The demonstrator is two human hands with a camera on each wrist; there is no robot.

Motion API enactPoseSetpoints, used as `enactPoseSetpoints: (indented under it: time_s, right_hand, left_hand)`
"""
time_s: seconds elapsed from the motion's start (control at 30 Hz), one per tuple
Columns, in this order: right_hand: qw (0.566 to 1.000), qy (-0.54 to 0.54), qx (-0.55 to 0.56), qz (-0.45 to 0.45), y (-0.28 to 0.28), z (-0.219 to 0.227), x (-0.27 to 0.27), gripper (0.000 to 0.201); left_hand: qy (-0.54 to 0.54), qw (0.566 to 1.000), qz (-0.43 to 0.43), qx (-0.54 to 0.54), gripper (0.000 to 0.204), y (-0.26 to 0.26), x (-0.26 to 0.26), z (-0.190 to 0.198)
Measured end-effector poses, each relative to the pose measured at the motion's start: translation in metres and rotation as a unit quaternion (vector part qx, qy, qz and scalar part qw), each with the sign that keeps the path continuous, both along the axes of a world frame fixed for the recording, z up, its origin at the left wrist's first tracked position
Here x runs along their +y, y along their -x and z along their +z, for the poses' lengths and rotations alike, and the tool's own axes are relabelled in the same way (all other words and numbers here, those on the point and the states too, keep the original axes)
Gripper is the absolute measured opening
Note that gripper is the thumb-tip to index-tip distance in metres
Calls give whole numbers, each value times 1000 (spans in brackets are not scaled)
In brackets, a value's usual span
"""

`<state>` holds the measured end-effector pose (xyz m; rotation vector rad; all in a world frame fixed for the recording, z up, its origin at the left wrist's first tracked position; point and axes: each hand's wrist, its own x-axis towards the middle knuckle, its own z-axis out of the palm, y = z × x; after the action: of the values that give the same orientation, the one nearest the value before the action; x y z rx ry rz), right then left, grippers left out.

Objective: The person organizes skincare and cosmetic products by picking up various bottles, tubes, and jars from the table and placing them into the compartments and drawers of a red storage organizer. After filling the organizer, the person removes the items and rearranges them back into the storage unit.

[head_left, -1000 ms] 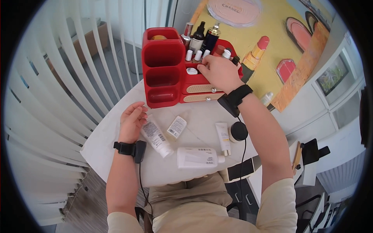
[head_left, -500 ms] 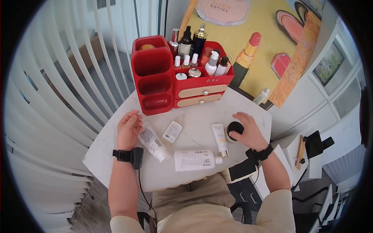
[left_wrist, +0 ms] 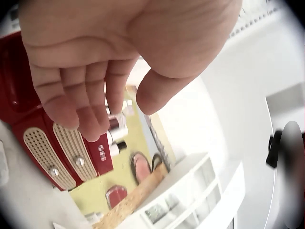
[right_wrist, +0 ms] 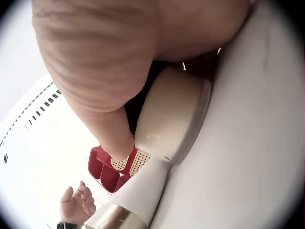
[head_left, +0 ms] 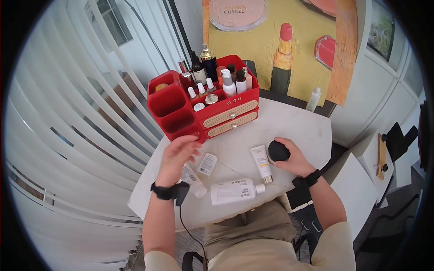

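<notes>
My right hand grips a round cream-coloured jar with a black lid, its thumb and fingers around the sides. Right beside the jar lies a white tube with a gold cap. My left hand is raised in front of the red organizer, fingers loosely bent and holding nothing. Under that hand lies a larger white tube, partly hidden by it. A small flat white bottle with printed text lies just to its right.
A large white bottle lies on its side near the table's front edge. Several bottles stand in the organizer's upper compartments, above two closed woven-front drawers. At the back right stands a small pale bottle, before a painted picture.
My right hand has come down from the organizer to the jar and now grips it. The left hand has lifted and shifted over the larger tube. The head view has turned.
</notes>
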<state>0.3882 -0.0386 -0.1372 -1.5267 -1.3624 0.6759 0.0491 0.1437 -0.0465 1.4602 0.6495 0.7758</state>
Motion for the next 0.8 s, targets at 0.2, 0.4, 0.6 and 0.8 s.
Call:
enactPoseSetpoints:
  time_s: [0.2, 0.4, 0.6, 0.8]
  right_hand:
    - [1000, -13, 0, 14, -3, 0, -2, 77]
    - [999, -9, -30, 11, -5, 9, -5, 79]
    - [999, -11, -41, 6, -7, 9, -5, 78]
    - [993, -27, -112, -18, -3, 22, -6, 72]
  left_hand:
    - [-207, 948, -96, 224, 44, -105, 7, 3]
    - [-279, 917, -39, 281, 53, -146, 21, -24]
    - [-259, 929, 27, 264, 44, -156, 31, -29]
    - [-308, 915, 27, 259, 37, -148, 6, -19]
